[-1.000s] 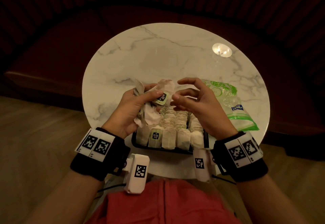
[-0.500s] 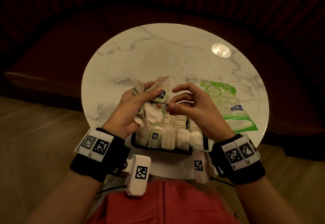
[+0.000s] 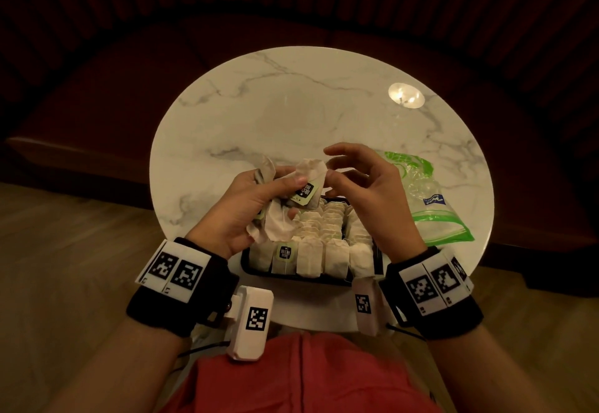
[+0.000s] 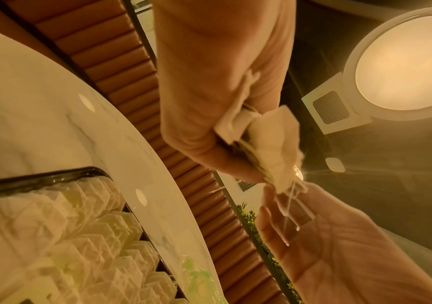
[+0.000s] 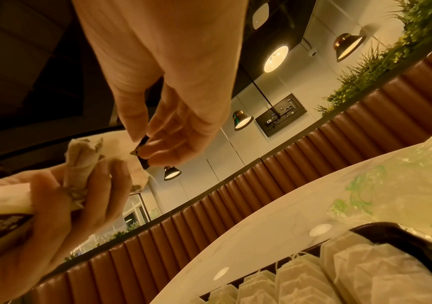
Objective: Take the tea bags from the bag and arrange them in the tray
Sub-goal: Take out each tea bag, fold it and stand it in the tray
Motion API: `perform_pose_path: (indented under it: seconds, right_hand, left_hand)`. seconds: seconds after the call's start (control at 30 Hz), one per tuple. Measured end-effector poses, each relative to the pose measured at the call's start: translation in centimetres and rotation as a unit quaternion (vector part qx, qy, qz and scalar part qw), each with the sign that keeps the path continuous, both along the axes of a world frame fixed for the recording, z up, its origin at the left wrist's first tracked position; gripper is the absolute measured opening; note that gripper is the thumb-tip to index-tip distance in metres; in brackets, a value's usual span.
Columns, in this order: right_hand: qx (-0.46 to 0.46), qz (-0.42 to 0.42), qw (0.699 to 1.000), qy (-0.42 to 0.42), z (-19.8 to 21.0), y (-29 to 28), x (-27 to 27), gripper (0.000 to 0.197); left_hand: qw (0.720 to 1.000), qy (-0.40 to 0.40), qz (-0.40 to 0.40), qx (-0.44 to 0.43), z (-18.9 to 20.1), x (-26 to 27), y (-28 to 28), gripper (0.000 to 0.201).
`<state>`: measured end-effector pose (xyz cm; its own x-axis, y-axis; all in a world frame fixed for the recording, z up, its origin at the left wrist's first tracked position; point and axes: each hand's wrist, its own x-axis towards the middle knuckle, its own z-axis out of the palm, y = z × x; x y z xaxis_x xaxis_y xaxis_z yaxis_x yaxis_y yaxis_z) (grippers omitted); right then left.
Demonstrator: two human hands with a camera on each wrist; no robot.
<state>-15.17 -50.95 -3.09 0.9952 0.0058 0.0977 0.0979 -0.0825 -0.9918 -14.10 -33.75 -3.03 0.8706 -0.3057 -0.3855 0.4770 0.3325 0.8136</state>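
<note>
Table (image 3: 291,104): round, marble-look top; unchanged vs. earlier frames.

Tray (image 3: 246,261): black, at near edge of table, below both hands; same spot as 1 s ago. Held rows of tea bags standing upright, packed close; front row incl. one w/ green tag (image 3: 284,253).

Bag (image 3: 431,205): clear plastic w/ green print & zip strip, lay flat on table just R of tray; not moved since earlier frames.

Left hand (image 3: 241,210): above L part of tray, fingers & thumb curled round a bunch of tea bags (image 3: 278,223); grip same as 0.5 s ago. Thumb pressed over a green tag (image 3: 305,192) at top of bunch.

Right hand (image 3: 366,192): changed. 0.5 s ago sat lower, fingertips at tag level; now raised, index lifted free & spread above. Thumb & a finger pinched R edge of topmost tea bag (image 3: 309,169), which stuck up out of L-hand bunch. R wrist view: small dark piece (image 5: 144,152) nipped at fingertips; what it was, cannot tell.
</note>
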Motion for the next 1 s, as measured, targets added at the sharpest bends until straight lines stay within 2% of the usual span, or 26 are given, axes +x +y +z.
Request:
perform_pose_path:
  seconds: [0.17,0.33,0.5,0.63,0.77,1.0]
  right_hand:
    - [-0.033,0.016,0.999,-0.025,-0.3,-0.1,0.0,0.017]
    - [-0.016,0.004,0.999,-0.034,0.1,-0.3,0.1,0.017]
    - [0.011,0.005,1.000,-0.020,0.6,-0.1,0.1,0.016]
    - [0.041,0.013,0.999,0.006,0.7,-0.2,0.3,0.014]
    - [0.076,0.002,0.996,0.046,0.7,-0.4,0.6,0.008]
    - [0.112,0.022,0.988,0.102,1.0,-0.6,0.9,0.013]
  left_hand:
    - [1.000,-0.003,-0.002,0.005,0.5,-0.1,0.2,0.017]
    - [0.999,-0.028,0.016,0.030,0.5,0.0,0.2,0.007]
    - [0.999,-0.048,0.019,0.017,0.3,0.2,0.1,0.015]
    - [0.997,-0.068,0.021,0.018,0.1,0.4,0.3,0.021]
    - [0.993,-0.102,0.030,0.056,-0.1,0.7,0.4,0.024]
    - [0.982,-0.161,0.029,0.097,0.0,0.7,0.5,0.012]
